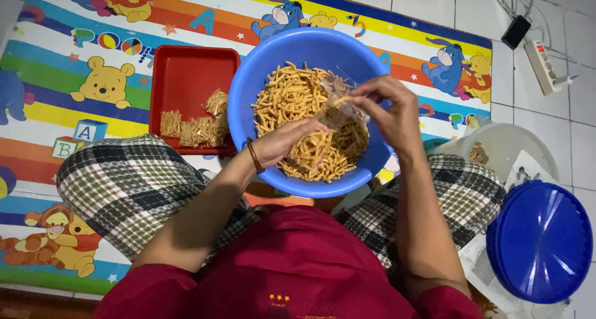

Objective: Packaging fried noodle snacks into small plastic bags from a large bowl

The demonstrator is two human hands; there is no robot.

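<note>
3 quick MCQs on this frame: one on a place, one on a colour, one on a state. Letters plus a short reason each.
1. Where does the red tray lie?
A. on the blue lid
B. on the mat beside the blue basin
C. inside the basin

2. What colour is the basin that holds the snack sticks?
A. blue
B. green
C. white

3. What state is the clear plastic bag in?
A. lying flat and empty on the tray
B. sealed on the floor
C. held over the basin by both hands, partly filled

Key: 1 B, the tray sits on the mat touching the basin's rim. 2 A, its rim and wall are blue. 3 C, the left hand and right hand grip it, with sticks inside.
</note>
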